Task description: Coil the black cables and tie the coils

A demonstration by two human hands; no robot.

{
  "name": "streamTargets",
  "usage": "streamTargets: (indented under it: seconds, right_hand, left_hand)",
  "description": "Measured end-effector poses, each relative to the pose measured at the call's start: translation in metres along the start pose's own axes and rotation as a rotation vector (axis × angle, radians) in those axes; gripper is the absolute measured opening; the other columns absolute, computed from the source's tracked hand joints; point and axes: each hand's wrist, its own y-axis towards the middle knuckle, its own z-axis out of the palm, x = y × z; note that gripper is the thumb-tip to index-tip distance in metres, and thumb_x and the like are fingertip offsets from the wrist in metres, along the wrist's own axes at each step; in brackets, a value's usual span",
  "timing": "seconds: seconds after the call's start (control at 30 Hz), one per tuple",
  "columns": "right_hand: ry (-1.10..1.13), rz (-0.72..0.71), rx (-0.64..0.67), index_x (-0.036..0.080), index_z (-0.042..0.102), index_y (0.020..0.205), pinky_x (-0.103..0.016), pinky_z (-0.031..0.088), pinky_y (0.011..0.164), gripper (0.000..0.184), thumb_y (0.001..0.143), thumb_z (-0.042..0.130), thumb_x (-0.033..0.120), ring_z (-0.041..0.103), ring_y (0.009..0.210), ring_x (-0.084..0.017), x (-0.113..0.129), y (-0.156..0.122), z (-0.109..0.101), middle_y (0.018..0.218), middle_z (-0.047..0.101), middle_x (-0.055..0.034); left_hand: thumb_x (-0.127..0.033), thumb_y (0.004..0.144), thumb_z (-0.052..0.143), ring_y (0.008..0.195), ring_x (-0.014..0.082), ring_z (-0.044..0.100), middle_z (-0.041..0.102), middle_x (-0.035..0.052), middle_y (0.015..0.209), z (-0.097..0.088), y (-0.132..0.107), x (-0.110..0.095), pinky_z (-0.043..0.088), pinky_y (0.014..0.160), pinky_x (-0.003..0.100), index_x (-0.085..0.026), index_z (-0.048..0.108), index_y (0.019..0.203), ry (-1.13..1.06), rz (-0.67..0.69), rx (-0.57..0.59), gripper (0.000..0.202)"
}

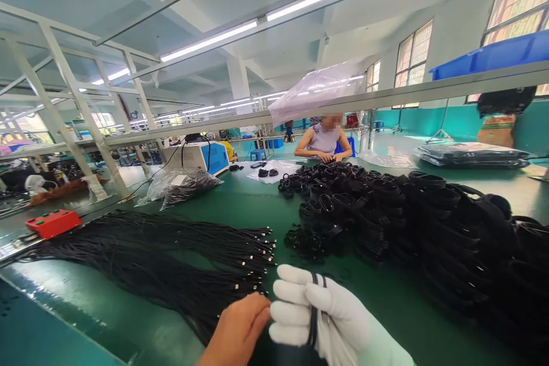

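My right hand, in a white glove, is palm up with its fingers curled and the thumb bent over a black cable. The cable runs in strands across the palm and around the forefinger. Just left of it, my bare left hand is closed, its fingers pressed together; what they hold, if anything, is hidden. Beyond and left of it, long black cables lie spread in a bundle, their pale connector ends pointing right. A large heap of coiled black cables covers the right side of the table.
A red box with green buttons sits at the left edge. Behind the cables are a clear plastic bag and a blue-and-white machine. Across the green table sits a co-worker, hands at the heap. A shelf spans overhead.
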Motion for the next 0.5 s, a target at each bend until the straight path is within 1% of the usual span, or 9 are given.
streamTargets:
  seconds: [0.1, 0.17, 0.2, 0.23, 0.3, 0.33, 0.4, 0.47, 0.5]
  right_hand:
    - [-0.062, -0.107, -0.182, 0.013, 0.061, 0.089, -0.032, 0.041, 0.071, 0.027, 0.068, 0.075, 0.023, 0.052, 0.063, -0.010, -0.001, 0.000, -0.003, 0.068, 0.054, 0.0024]
    - [-0.160, -0.094, -0.317, 0.014, 0.062, 0.098, -0.038, 0.042, 0.080, 0.034, 0.069, 0.076, 0.026, 0.061, 0.077, -0.017, -0.006, -0.002, -0.008, 0.084, 0.065, -0.0057]
    - [-0.218, -0.061, -0.349, 0.014, 0.062, 0.099, -0.039, 0.041, 0.083, 0.036, 0.069, 0.075, 0.027, 0.063, 0.084, -0.020, -0.009, -0.004, -0.010, 0.092, 0.067, -0.0092]
    - [-0.279, -0.007, -0.340, 0.013, 0.063, 0.098, -0.038, 0.041, 0.084, 0.034, 0.070, 0.075, 0.028, 0.063, 0.087, -0.021, -0.012, -0.007, -0.013, 0.095, 0.067, -0.0118]
    - [-0.352, 0.111, -0.230, 0.009, 0.066, 0.089, -0.036, 0.043, 0.079, 0.031, 0.071, 0.073, 0.032, 0.063, 0.082, -0.021, -0.017, -0.011, -0.017, 0.088, 0.068, -0.0130]
    - [-0.357, 0.170, -0.152, 0.007, 0.066, 0.087, -0.036, 0.043, 0.077, 0.033, 0.070, 0.073, 0.035, 0.062, 0.079, -0.020, -0.019, -0.012, -0.018, 0.084, 0.067, -0.0128]
    - [-0.313, 0.259, -0.026, 0.004, 0.066, 0.092, -0.035, 0.043, 0.075, 0.042, 0.069, 0.073, 0.039, 0.061, 0.073, -0.018, -0.023, -0.014, -0.021, 0.079, 0.065, -0.0121]
    - [-0.215, 0.309, 0.049, 0.004, 0.063, 0.096, -0.029, 0.040, 0.071, 0.047, 0.064, 0.076, 0.037, 0.057, 0.067, -0.014, -0.024, -0.012, -0.019, 0.074, 0.061, -0.0073]
    - [-0.160, 0.331, 0.079, 0.006, 0.061, 0.093, -0.025, 0.038, 0.066, 0.044, 0.062, 0.078, 0.033, 0.053, 0.062, -0.010, -0.025, -0.010, -0.017, 0.069, 0.056, -0.0031]
  left_hand:
    - [-0.021, 0.089, 0.039, 0.063, 0.0140, 0.060, 0.068, 0.0007, 0.076, 0.017, -0.022, -0.007, 0.042, 0.058, 0.020, -0.022, 0.062, 0.082, 0.340, 0.220, -0.095, 0.025]
    - [-0.019, 0.089, 0.040, 0.054, 0.0133, 0.057, 0.065, 0.0003, 0.067, 0.019, -0.027, -0.021, 0.038, 0.051, 0.022, -0.021, 0.060, 0.073, 0.531, 0.350, -0.167, 0.026]
    - [-0.022, 0.089, 0.043, 0.052, 0.0132, 0.056, 0.064, -0.0001, 0.063, 0.016, -0.025, -0.030, 0.037, 0.050, 0.023, -0.021, 0.059, 0.069, 0.571, 0.396, -0.183, 0.026]
    - [-0.026, 0.089, 0.047, 0.052, 0.0132, 0.055, 0.063, -0.0006, 0.061, 0.010, -0.022, -0.038, 0.036, 0.051, 0.024, -0.020, 0.058, 0.066, 0.577, 0.431, -0.176, 0.025]
    - [-0.036, 0.082, 0.061, 0.056, 0.0131, 0.056, 0.062, -0.0024, 0.061, -0.007, -0.011, -0.051, 0.038, 0.056, 0.024, -0.020, 0.058, 0.064, 0.508, 0.454, -0.105, 0.024]
    - [-0.038, 0.077, 0.067, 0.059, 0.0130, 0.056, 0.062, -0.0032, 0.062, -0.016, -0.005, -0.055, 0.038, 0.060, 0.024, -0.020, 0.059, 0.064, 0.442, 0.425, -0.066, 0.024]
    - [-0.036, 0.069, 0.076, 0.063, 0.0122, 0.056, 0.062, -0.0039, 0.065, -0.032, 0.008, -0.057, 0.040, 0.062, 0.022, -0.019, 0.063, 0.066, 0.237, 0.276, 0.028, 0.021]
    - [-0.031, 0.065, 0.078, 0.062, 0.0112, 0.055, 0.062, -0.0035, 0.066, -0.039, 0.018, -0.052, 0.040, 0.057, 0.018, -0.017, 0.065, 0.067, -0.036, 0.076, 0.141, 0.018]
    - [-0.029, 0.067, 0.075, 0.061, 0.0109, 0.055, 0.062, -0.0031, 0.065, -0.038, 0.022, -0.047, 0.040, 0.054, 0.017, -0.016, 0.066, 0.068, -0.151, -0.003, 0.189, 0.016]
